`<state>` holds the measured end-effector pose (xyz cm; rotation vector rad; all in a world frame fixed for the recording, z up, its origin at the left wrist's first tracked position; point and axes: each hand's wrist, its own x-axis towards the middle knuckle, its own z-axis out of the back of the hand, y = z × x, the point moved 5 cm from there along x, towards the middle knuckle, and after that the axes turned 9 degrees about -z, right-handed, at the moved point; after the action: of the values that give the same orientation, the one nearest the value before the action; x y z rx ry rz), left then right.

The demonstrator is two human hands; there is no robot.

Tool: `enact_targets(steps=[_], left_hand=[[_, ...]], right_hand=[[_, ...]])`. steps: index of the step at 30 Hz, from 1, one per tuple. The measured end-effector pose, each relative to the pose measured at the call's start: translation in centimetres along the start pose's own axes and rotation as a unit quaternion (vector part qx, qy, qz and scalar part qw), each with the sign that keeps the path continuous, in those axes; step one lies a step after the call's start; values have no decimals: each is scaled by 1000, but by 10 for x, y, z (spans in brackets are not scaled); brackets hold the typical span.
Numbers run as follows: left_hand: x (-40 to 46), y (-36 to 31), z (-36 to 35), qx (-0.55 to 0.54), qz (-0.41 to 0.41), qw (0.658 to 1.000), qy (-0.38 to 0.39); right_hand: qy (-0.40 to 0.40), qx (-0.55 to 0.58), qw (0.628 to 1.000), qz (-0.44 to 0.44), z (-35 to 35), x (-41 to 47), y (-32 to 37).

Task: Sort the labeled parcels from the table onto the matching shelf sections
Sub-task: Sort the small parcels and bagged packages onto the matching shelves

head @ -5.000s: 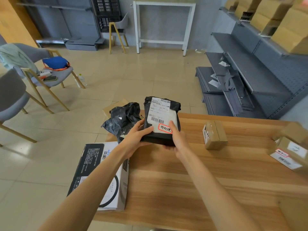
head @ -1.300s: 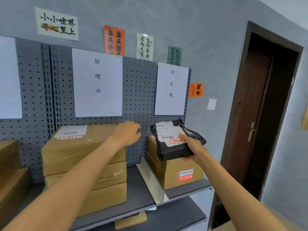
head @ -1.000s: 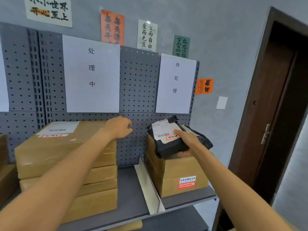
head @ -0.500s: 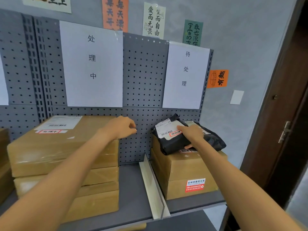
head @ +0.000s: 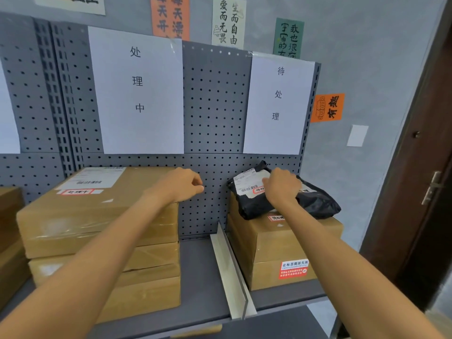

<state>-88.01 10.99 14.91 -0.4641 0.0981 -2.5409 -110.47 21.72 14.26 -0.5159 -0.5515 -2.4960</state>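
Crinkled glossy black poly mailer (head: pixel 310 201) lies on taped cardboard boxes (head: pixel 288 243); right hand (head: pixel 281 187), at two o'clock, presses down, fingertips hidden. Left hand (head: pixel 181 184) loosely curled, empty.

Bag (head: pixel 310 204): thin black plastic film, glossy and creased, with a matt white paper label (head: pixel 245 183). Boxes (head: pixel 97 216): brown corrugated cardboard, matt, with glossy clear tape over the faces. Pegboard (head: pixel 215 106): grey painted metal, perforated, satin finish. Shelf (head: pixel 198 277): the same smooth grey metal. Divider (head: pixel 230 270): pale, smooth, slightly shiny; material unclear. Signs (head: pixel 139 91): plain white paper, matt. Door (head: pixel 430 143): dark brown wood, semi-gloss.
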Motion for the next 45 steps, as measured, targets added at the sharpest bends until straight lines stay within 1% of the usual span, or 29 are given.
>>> enact_targets(steps=[6, 9, 13, 16, 21, 22, 24, 26, 27, 31, 35, 38, 42, 45], left_hand=[[0, 1, -2, -4, 4, 1000, 1], [1, 1, -3, -4, 6, 1000, 3], [2, 2, -4, -4, 11, 1000, 3], [1, 1, -3, -9, 14, 1000, -2], [0, 2, 0, -1, 18, 1000, -14], [0, 2, 0, 2, 21, 1000, -13], [0, 2, 0, 3, 23, 1000, -9], [-1, 0, 3, 5, 23, 1000, -17], [-1, 0, 7, 10, 24, 999, -28], [-10, -2, 24, 63, 38, 995, -60], [-28, -2, 47, 84, 40, 991, -99], [-51, 1, 69, 142, 40, 983, -110], [-106, 17, 99, 209, 63, 969, -115], [-166, 38, 118, 244, 96, 957, -121]], right_hand=[[25, -33, 998, -37, -15, 7, -15], [33, -45, 998, -24, -23, 6, -22], [103, -40, 994, 2, -37, 3, -25], [124, -41, 991, 8, -38, 3, -24], [120, -32, 992, -2, -36, 5, -24], [110, -14, 994, -8, -33, 7, -25], [81, 62, 995, -8, -24, 9, -24], [56, 136, 989, 25, -10, 6, -18], [52, 155, 985, 45, -3, 3, -14], [94, 194, 970, 117, 27, -13, 10], [105, 193, 957, 188, 57, -35, 38], [86, 171, 949, 249, 77, -58, 64], [55, 164, 934, 314, 106, -107, 105], [40, 180, 911, 370, 131, -163, 144]])
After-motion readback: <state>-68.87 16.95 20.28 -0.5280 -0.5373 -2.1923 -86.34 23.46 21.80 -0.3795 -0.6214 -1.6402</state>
